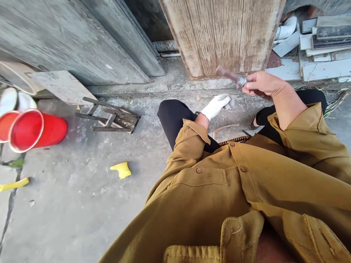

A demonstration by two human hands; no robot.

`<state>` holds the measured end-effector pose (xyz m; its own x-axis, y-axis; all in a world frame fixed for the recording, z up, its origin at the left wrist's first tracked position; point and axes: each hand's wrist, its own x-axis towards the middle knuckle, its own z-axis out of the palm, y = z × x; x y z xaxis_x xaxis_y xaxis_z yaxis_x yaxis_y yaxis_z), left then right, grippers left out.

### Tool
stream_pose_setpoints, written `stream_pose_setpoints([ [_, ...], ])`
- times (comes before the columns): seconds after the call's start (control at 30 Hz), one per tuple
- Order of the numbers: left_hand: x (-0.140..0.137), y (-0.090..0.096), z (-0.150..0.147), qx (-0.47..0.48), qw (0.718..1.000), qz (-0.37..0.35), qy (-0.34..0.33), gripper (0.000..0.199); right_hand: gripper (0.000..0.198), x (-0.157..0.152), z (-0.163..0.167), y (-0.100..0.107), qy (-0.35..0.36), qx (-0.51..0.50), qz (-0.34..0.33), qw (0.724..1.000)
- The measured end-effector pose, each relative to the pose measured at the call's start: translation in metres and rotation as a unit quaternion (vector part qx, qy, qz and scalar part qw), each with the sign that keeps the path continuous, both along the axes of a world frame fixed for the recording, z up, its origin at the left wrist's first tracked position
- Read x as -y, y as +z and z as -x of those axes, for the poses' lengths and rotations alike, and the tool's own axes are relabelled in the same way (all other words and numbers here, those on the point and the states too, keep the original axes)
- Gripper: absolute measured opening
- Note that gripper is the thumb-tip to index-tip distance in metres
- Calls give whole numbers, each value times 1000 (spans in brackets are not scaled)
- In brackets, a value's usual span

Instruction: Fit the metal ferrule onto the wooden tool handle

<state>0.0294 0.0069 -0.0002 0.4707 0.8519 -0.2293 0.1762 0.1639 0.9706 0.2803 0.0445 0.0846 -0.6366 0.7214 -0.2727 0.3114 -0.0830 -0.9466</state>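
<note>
Right hand: the bare right hand (260, 84) is raised in front of the wooden door (222, 34), fingers clenched around a dark, blurred tool (230, 76) with a metal band where the handle meets the rest; what kind of tool it is cannot be told.
Left hand: the left hand (216, 106) wears a white glove and hangs low between the knees, fingers loosely curled and holding nothing that shows.
Where the tool is: in the air, tilted up to the left, clear of the floor and the door.
Near the hands: a thin rusty curved piece (225, 128) lies on the concrete floor (82, 204) between the legs, untouched.
Further off: a small collapsed wooden frame (112, 117), a red bucket (35, 129) on its side, and a yellow scrap (121, 170), all well apart from the hands.
Progress: judged from this view, the tool is merely held; it meets no workpiece, and nothing shows finished work.
</note>
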Motion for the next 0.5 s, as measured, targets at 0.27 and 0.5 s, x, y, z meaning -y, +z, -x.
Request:
stream_pose_setpoints([
  [0.27, 7, 5, 0, -19, 996, 1, -90, 39, 39, -20, 5, -20, -222, 306, -119, 918],
  [0.5, 2, 11, 12, -40, 992, -7, -116, 31, 25, -14, 31, -42, 73, 563, -124, 814],
])
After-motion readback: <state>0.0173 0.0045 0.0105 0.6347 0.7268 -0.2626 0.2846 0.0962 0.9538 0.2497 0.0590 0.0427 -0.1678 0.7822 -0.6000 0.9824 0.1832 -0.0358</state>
